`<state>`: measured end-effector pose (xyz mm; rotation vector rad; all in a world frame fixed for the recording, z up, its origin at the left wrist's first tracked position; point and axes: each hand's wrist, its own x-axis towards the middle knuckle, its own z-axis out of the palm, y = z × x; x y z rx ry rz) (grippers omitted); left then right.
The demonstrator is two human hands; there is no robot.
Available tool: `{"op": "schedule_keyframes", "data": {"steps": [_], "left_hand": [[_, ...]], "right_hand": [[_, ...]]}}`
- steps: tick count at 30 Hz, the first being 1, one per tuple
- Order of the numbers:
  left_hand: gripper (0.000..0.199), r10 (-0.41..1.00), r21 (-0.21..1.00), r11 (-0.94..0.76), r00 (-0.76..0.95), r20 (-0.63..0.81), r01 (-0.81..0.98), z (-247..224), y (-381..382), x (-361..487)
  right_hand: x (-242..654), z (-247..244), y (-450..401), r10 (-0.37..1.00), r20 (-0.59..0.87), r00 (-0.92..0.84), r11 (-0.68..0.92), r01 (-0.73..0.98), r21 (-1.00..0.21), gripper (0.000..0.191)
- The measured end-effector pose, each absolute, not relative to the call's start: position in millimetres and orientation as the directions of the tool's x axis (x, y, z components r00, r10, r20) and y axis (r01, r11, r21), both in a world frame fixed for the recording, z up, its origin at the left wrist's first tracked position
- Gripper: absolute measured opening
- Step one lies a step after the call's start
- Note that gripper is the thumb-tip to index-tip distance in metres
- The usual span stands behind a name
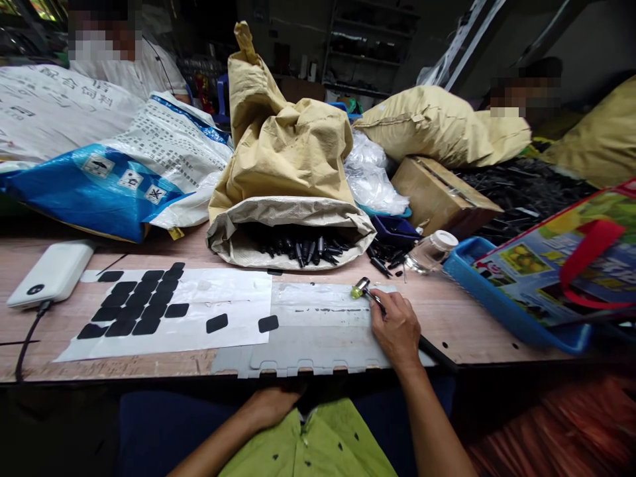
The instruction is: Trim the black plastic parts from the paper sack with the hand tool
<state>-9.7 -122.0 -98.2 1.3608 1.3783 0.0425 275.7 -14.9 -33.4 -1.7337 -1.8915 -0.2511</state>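
My right hand [396, 326] is wrapped round a small hammer whose metal head has a yellowish, see-through face [358, 289]. The hammer's black handle [437, 354] runs out behind my hand toward the table's front edge. Beneath it lies a flat grey plastic sheet [318, 334] with a notched front edge. My left hand [272, 405] rests low by my lap, just under the table edge, its fingers hidden. On a white paper [191, 331] to the left are several black rounded patches [217, 323], and one patch [268, 323] overlaps the grey sheet.
A tan sack [293, 159] opens toward me, with black tubular parts [311, 250] in its mouth. At left lie a white power bank [52, 273] and a blue-and-white bag [124, 179]. A clear jar [431, 252] and blue basket [511, 311] stand right. Two people are behind.
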Motion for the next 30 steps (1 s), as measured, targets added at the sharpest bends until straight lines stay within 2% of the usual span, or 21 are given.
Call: {"op": "schedule_keyframes", "data": {"steps": [3,5,8,11,14,16,18,21,24,30], "left_hand": [[0.050,0.664,0.723,0.158,0.469,-0.582,0.673,-61.0,-126.5,-1.5],[0.043,0.631,0.795,0.036,0.603,-0.488,0.606,-27.3,-125.2,5.0],[0.038,0.663,0.882,0.007,0.658,-0.356,0.471,19.9,-107.0,10.8],[0.038,0.819,0.902,0.014,0.512,-0.258,0.432,45.8,-65.9,9.4],[0.040,0.982,0.843,0.021,0.146,-0.118,0.538,50.0,-10.6,6.1],[0.037,0.998,0.758,0.035,-0.060,0.006,0.652,46.3,25.7,6.3],[0.035,0.982,0.663,0.059,-0.165,0.098,0.746,41.2,55.8,9.5],[0.039,0.965,0.537,0.115,-0.223,0.139,0.835,34.1,84.2,16.9],[0.039,0.963,0.470,0.143,-0.231,0.136,0.871,27.3,95.2,21.2],[0.024,0.977,0.527,0.069,-0.163,0.135,0.847,18.6,94.8,10.6]], "right_hand": [[276.1,-34.1,-14.6,0.858,0.513,-0.016,0.150,0.964,-0.221,0.027],[276.5,-34.7,-14.3,0.856,0.516,-0.017,0.149,0.965,-0.214,0.027],[277.1,-35.5,-14.0,0.856,0.517,-0.020,0.149,0.967,-0.209,0.027],[277.2,-35.7,-13.6,0.855,0.519,-0.019,0.150,0.966,-0.211,0.026],[276.9,-35.0,-13.4,0.855,0.519,-0.018,0.152,0.964,-0.217,0.026],[276.7,-34.2,-13.5,0.856,0.516,-0.017,0.151,0.964,-0.218,0.026],[276.7,-33.5,-13.6,0.857,0.514,-0.019,0.152,0.964,-0.218,0.025],[276.7,-32.4,-13.4,0.859,0.512,-0.020,0.155,0.963,-0.222,0.025],[276.8,-31.9,-12.8,0.862,0.506,-0.022,0.159,0.960,-0.229,0.025],[277.2,-33.4,-12.3,0.866,0.500,-0.010,0.155,0.956,-0.249,0.025]]}}
